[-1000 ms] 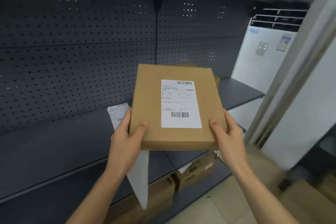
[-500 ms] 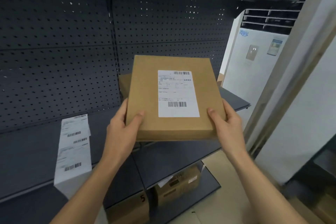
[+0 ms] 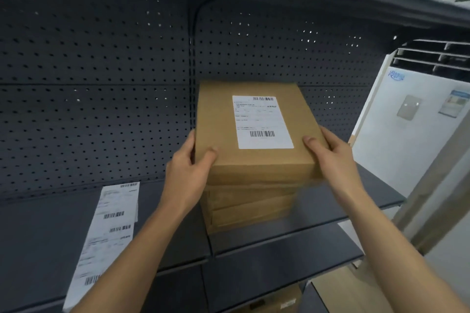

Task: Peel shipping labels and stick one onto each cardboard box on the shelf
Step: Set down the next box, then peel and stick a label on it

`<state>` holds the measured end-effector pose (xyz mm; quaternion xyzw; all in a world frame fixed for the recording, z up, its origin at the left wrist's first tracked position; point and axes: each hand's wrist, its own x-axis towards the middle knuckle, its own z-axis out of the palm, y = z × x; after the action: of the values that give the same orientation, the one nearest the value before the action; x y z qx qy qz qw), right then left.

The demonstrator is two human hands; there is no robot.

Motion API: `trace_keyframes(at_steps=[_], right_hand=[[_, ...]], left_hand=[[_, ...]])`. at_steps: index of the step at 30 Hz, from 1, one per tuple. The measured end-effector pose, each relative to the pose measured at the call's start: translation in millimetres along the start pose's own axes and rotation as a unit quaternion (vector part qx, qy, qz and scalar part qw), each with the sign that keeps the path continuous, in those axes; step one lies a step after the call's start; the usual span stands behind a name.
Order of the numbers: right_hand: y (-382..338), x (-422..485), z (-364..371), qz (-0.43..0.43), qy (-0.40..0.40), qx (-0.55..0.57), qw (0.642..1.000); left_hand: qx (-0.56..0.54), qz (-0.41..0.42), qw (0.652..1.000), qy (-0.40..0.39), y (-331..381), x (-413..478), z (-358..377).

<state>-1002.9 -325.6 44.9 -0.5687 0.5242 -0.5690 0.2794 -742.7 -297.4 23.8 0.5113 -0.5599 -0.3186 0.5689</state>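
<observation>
Box (image 3: 254,132), labelled on top, is held at both near corners by left hand (image 3: 189,170) and right hand (image 3: 330,157), seemingly resting on stack (image 3: 250,207); label strip (image 3: 106,234) lies on shelf (image 3: 38,244).

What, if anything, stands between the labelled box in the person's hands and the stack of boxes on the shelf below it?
Nothing visible does. The labelled box, gripped by the left hand and right hand, sits right over the stack of boxes on the shelf. The label strip lies off to the left, clear of the stack.
</observation>
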Motion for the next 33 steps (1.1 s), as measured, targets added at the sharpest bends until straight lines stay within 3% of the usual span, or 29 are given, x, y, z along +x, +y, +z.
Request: trace_keyframes(at_steps=[14, 33], right_hand=[[42, 95, 13, 0.034, -0.097, 0.008, 0.995], [59, 115, 12, 0.06, -0.162, -0.026, 0.985]], left_hand=[[0.046, -0.044, 0.997, 0.051, -6, 40, 34], [0.107, -0.091, 0.98, 0.144, -12, 39, 64]])
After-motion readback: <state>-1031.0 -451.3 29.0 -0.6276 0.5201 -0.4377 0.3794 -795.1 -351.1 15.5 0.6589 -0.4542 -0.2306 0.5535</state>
